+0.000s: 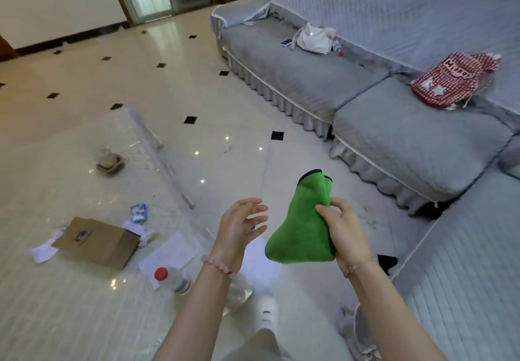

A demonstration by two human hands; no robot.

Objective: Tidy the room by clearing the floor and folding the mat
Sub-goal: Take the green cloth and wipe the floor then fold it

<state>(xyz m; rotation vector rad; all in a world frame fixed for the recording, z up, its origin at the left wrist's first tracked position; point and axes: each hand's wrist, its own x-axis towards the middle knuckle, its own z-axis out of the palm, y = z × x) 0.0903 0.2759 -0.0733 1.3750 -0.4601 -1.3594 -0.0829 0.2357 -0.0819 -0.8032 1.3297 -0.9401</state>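
Right hand (344,230) pinches a folded green cloth (302,228) in mid-air above the floor (225,102); left hand (239,224) open beside it. The cloth looks soft, light, limp, best held at its folded edge. Glossy tile beside a grey sofa (309,79); cardboard box (97,241), papers (171,253) and bottle (171,276) remain.

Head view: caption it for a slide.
Right hand holds a folded green cloth; left hand open beside it.

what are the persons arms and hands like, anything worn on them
Both forearms are bare, with no sleeves in view. The left hand has a beaded bracelet of pale pink beads with one small red bead at its wrist. The right hand has a thin, fine chain bracelet at its wrist. No rings, gloves or watch can be seen.
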